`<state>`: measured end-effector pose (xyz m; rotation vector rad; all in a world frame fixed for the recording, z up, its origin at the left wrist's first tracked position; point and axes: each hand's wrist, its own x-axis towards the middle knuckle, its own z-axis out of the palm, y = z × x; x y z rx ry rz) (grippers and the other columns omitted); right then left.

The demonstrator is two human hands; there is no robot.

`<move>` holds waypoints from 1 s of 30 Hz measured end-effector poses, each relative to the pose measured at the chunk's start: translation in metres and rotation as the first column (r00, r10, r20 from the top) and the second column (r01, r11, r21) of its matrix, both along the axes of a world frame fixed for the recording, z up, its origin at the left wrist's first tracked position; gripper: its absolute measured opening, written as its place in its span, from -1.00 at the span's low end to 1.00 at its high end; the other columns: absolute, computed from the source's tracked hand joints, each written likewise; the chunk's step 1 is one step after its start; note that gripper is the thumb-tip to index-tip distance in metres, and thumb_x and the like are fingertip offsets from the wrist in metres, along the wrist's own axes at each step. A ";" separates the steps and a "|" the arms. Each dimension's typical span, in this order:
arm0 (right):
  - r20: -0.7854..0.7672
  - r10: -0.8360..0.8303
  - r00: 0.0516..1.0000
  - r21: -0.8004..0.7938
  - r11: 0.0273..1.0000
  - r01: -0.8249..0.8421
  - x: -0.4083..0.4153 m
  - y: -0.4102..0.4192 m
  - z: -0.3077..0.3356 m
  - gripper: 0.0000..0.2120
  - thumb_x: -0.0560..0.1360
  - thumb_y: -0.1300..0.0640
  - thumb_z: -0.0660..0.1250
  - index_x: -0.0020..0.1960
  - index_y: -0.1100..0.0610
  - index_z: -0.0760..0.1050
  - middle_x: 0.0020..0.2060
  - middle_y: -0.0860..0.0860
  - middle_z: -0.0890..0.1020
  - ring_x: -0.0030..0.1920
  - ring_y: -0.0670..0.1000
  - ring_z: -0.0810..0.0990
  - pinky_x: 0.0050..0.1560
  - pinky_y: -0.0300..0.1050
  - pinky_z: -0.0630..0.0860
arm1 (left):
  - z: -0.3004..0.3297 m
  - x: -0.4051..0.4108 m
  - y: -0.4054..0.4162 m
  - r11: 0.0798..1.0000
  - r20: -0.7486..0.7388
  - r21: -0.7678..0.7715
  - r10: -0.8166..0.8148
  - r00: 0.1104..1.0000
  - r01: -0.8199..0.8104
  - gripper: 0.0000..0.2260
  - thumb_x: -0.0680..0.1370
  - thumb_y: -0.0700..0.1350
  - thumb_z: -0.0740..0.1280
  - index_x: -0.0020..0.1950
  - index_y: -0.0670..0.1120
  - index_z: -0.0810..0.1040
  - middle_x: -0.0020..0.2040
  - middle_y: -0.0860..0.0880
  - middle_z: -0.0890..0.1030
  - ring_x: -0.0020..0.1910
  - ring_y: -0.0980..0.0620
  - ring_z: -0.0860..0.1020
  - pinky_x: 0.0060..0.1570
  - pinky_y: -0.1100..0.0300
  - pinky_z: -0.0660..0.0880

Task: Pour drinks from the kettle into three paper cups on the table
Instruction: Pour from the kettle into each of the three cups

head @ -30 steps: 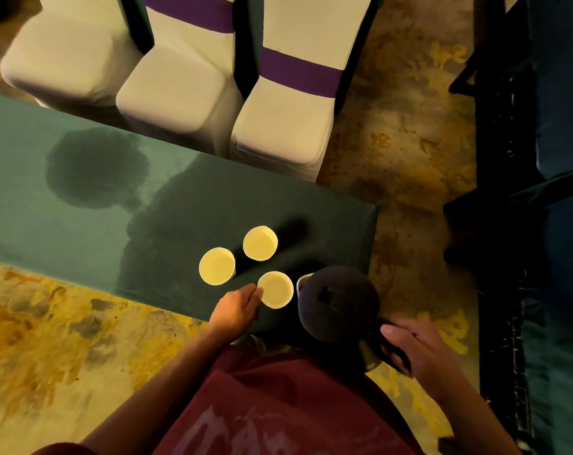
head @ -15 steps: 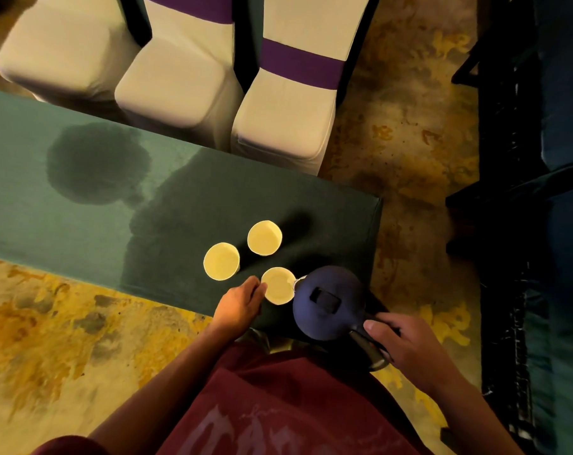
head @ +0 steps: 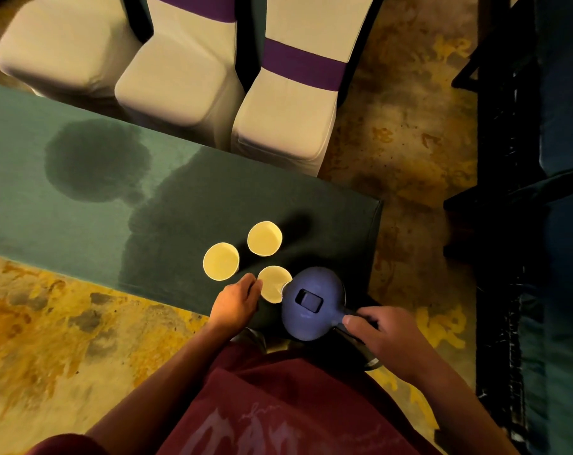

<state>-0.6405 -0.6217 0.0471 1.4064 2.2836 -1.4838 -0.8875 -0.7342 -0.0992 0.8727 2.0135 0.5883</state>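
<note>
Three pale paper cups stand close together near the right end of the green table (head: 81, 218): a far cup (head: 264, 238), a left cup (head: 220, 261) and a near cup (head: 272, 281). My left hand (head: 235, 302) touches the near cup's left side with its fingertips. The dark blue kettle (head: 313, 303) is held by its handle in my right hand (head: 385, 334). Its spout overlaps the near cup's right rim. The kettle hides part of that cup, and I cannot see any liquid flowing.
Dark wet patches (head: 96, 160) stain the green cloth left of and behind the cups. Three white covered chairs (head: 180, 77) with purple bands stand beyond the table. Dark furniture (head: 541, 224) fills the right side. Patterned yellow carpet lies all around.
The kettle has moved left and forward, from beside the near cup to over its right rim. My right hand followed it. My left hand stayed at the near cup.
</note>
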 end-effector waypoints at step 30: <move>0.105 -0.005 0.994 -0.074 0.997 0.013 -0.020 0.002 0.009 -0.58 0.57 -0.05 0.33 -0.41 0.06 0.34 -0.51 -0.03 0.35 -0.49 -0.08 0.29 -0.39 -0.08 0.21 | -0.003 -0.001 -0.005 1.000 0.003 0.031 0.005 1.000 -0.005 -0.70 0.65 0.08 0.18 -0.21 -0.05 0.41 -0.38 -0.04 0.59 -0.40 -0.04 0.57 -0.29 -0.15 0.53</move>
